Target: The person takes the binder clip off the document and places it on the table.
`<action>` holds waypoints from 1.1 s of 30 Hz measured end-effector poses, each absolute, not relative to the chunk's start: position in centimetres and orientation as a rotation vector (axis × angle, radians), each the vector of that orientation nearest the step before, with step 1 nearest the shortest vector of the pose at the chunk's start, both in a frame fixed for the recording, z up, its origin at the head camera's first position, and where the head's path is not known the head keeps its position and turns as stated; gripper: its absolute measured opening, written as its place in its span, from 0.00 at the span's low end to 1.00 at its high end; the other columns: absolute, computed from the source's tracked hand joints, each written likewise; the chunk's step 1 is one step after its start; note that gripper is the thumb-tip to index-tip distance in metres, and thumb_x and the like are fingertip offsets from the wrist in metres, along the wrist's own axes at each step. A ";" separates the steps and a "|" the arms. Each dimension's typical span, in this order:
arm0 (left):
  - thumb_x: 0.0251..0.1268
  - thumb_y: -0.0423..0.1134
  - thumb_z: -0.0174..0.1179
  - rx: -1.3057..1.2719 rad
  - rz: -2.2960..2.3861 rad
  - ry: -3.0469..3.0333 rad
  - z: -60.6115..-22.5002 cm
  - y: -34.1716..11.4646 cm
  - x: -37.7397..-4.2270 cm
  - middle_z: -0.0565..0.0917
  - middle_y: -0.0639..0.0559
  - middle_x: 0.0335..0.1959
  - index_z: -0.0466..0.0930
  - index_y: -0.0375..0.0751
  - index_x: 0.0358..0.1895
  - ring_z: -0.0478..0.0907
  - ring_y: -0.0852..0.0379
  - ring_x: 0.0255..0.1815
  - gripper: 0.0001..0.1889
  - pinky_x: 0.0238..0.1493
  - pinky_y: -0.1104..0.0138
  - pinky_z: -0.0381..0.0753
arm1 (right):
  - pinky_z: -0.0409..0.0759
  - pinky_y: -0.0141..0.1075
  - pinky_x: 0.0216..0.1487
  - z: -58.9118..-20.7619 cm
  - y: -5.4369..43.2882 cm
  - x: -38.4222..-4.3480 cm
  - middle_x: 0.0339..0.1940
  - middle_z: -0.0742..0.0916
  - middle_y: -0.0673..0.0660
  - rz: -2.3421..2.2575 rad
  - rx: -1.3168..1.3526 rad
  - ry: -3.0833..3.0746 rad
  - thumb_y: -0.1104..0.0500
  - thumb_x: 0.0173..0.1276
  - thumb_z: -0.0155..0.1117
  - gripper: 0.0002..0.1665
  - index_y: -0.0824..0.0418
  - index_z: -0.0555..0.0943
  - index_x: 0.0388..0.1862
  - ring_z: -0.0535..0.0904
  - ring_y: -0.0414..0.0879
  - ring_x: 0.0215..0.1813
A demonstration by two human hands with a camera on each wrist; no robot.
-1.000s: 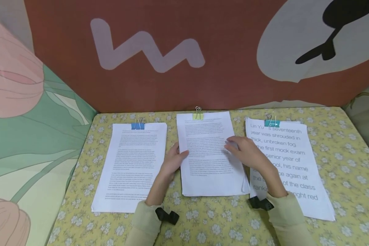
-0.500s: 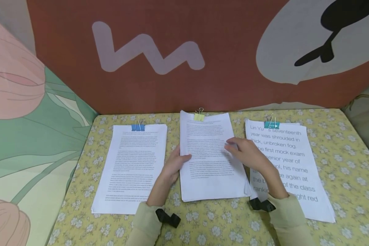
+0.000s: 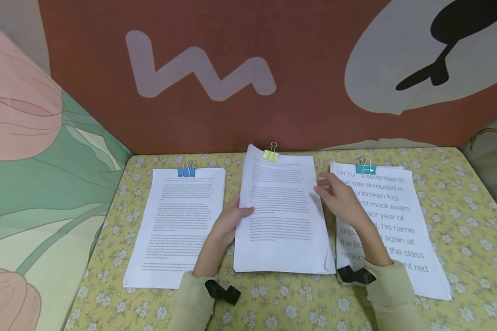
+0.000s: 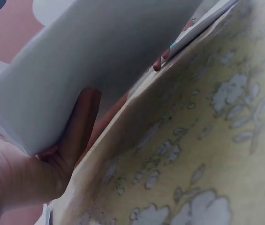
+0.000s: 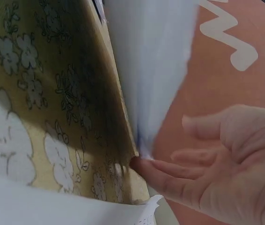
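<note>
A stack of printed paper (image 3: 279, 255) with a yellow binder clip (image 3: 271, 155) at its top is in the middle of the head view, slightly turned. My left hand (image 3: 228, 220) grips its left edge, thumb on top. In the left wrist view fingers (image 4: 81, 124) reach beneath the paper (image 4: 99, 51), which is raised off the cloth. At the right edge is my right hand (image 3: 343, 198), its thumb and fingers apart. The right wrist view has this hand (image 5: 230, 159) spread beside the paper (image 5: 153, 56), a fingertip at the sheets' lower end; whether it touches is unclear.
To the left lies a paper stack (image 3: 178, 230) with a blue binder clip (image 3: 186, 172). On the right is a large-print stack (image 3: 414, 276) with a teal binder clip (image 3: 366, 169), partly behind the right hand. Flowered yellow cloth (image 3: 273, 303) covers the table. A red-brown wall (image 3: 314, 115) rises behind.
The middle stack has turned clockwise, its lower end shifting left and towards me. My left hand has kept its grip. My right hand has come off the page and moved right, its fingers spreading.
</note>
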State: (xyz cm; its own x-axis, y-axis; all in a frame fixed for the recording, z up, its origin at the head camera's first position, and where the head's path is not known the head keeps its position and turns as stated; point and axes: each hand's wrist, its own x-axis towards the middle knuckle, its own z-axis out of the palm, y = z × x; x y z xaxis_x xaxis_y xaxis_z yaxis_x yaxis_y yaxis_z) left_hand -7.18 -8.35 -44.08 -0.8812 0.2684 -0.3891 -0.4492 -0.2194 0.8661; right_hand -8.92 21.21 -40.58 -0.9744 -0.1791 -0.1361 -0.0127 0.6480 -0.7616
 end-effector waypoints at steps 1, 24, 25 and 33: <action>0.71 0.22 0.50 -0.214 2.137 1.598 -44.0 -8.3 -7.2 0.75 0.38 0.68 0.54 0.46 0.83 0.83 0.49 0.53 0.39 0.52 0.63 0.84 | 0.84 0.55 0.53 -40.6 21.2 -9.0 0.67 0.78 0.75 -1.261 -0.128 2.667 0.55 0.84 0.53 0.33 0.73 0.61 0.78 0.80 0.69 0.62; 0.71 0.25 0.55 -0.040 2.071 1.616 -43.2 -8.8 -6.9 0.82 0.39 0.58 0.63 0.44 0.80 0.85 0.52 0.45 0.34 0.45 0.63 0.85 | 0.84 0.30 0.44 -40.7 22.5 -9.6 0.52 0.89 0.61 -1.769 0.259 2.329 0.62 0.79 0.59 0.27 0.74 0.71 0.71 0.86 0.36 0.43; 0.71 0.25 0.55 -0.043 2.070 1.618 -43.2 -8.7 -7.0 0.82 0.39 0.58 0.63 0.44 0.79 0.85 0.52 0.45 0.34 0.46 0.63 0.85 | 0.84 0.31 0.44 -40.7 22.6 -9.6 0.51 0.89 0.59 -1.770 0.255 2.317 0.62 0.79 0.59 0.28 0.74 0.70 0.71 0.86 0.36 0.43; 0.72 0.28 0.57 0.005 2.041 1.668 -43.1 -8.5 -7.2 0.82 0.39 0.61 0.65 0.41 0.78 0.84 0.52 0.49 0.32 0.49 0.64 0.82 | 0.85 0.33 0.41 -40.9 23.3 -9.6 0.47 0.90 0.54 -1.775 0.183 2.256 0.64 0.78 0.60 0.28 0.76 0.69 0.71 0.87 0.38 0.41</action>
State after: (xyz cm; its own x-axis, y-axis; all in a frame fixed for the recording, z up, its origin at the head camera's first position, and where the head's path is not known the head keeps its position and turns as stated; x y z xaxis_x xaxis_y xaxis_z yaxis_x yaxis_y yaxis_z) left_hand -7.24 -8.52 -43.11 -0.8746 0.3776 -0.3040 -0.3730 -0.1238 0.9195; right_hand -9.56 23.25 -40.87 -0.9570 -0.0641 -0.2828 0.2597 0.2437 -0.9344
